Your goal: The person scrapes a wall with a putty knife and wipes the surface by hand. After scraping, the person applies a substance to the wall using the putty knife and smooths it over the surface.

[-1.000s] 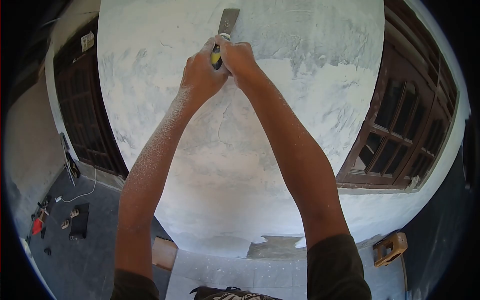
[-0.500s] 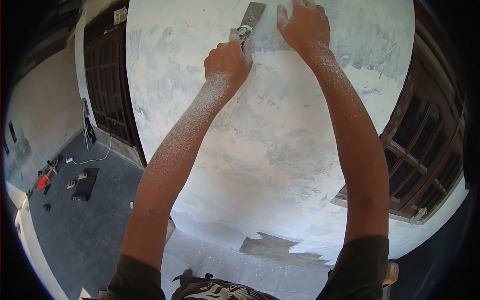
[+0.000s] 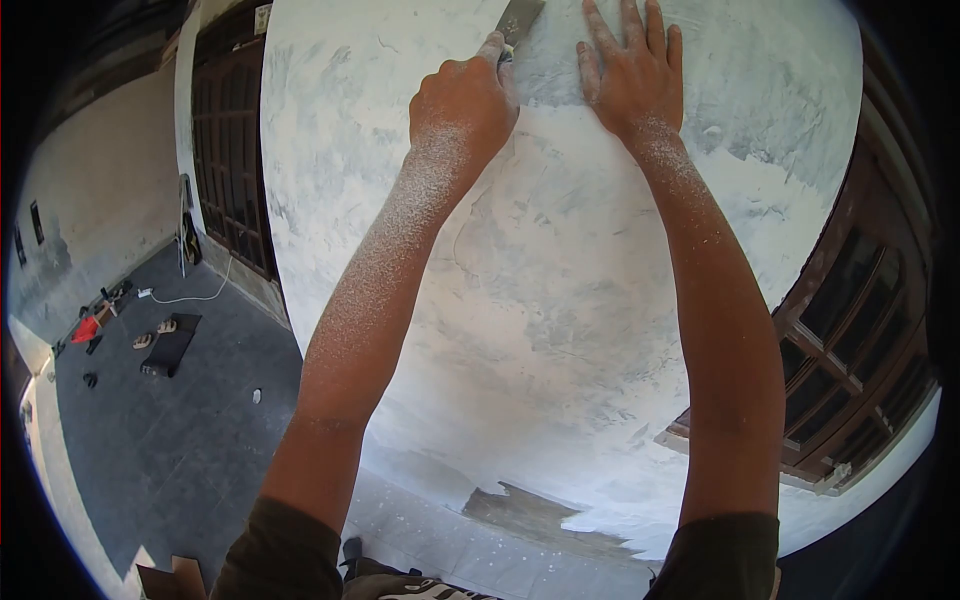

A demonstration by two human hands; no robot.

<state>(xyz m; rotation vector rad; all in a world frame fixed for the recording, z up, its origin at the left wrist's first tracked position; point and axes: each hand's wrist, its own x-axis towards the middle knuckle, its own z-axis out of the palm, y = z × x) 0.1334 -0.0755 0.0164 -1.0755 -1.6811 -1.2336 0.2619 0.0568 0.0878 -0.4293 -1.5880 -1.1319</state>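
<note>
My left hand (image 3: 465, 100) grips a putty knife (image 3: 520, 22), its thumb and fingers wrapped around the handle. The grey metal blade points up and to the right against the wall (image 3: 570, 230); its far end meets the frame's top edge. To the right of it, my right hand (image 3: 637, 85) lies against the wall with fingers spread, holding nothing. White dust coats both wrists and the left forearm. The wall surface is patchy white and grey, with a fine crack below the left hand. Near its foot a bare grey-brown patch (image 3: 530, 510) shows.
At the right is a brown wooden window (image 3: 850, 320) with glass panes. A dark door (image 3: 235, 160) stands at the left. On the grey floor (image 3: 200, 430) lie sandals (image 3: 167, 326), a dark mat (image 3: 172, 348), a red item (image 3: 86, 329) and a white cable (image 3: 195, 298). A cardboard box (image 3: 172, 580) sits lower left.
My right hand has slid slightly right and down, its fingers spreading wider. The left hand has shifted a little up and right with the putty knife. The camera view has moved slightly.
</note>
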